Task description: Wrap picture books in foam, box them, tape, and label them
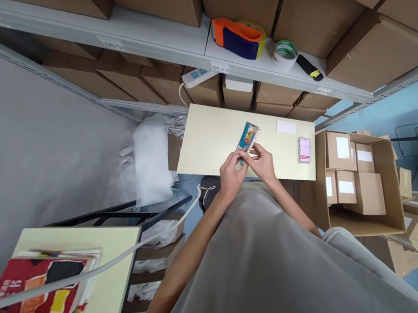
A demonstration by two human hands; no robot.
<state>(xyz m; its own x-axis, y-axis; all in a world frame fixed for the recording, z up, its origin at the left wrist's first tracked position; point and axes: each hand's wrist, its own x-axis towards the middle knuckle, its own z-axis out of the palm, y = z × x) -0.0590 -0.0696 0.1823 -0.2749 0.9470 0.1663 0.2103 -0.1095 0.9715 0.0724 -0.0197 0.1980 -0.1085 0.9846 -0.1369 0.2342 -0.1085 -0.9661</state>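
Both my hands meet over the near edge of a pale yellow table (206, 136). Between them is a small flat box (248, 135), mostly blue with a colourful picture and a striped side. My left hand (231, 174) grips its lower end, fingers closed round it. My right hand (262, 163) pinches the same end from the other side, its thumb close to the left fingers. The box tilts up and to the right, its far end free. What the fingertips cover at the lower end is hidden.
A white paper (285, 126) and a blurred pink phone-like item (303, 149) lie on the table's right. An open carton (396, 188) holds several small boxes. On the shelf sit a tape dispenser (239, 39), a tape roll (285, 55) and a box cutter (308, 67). A white cable (147, 242) crosses the left.
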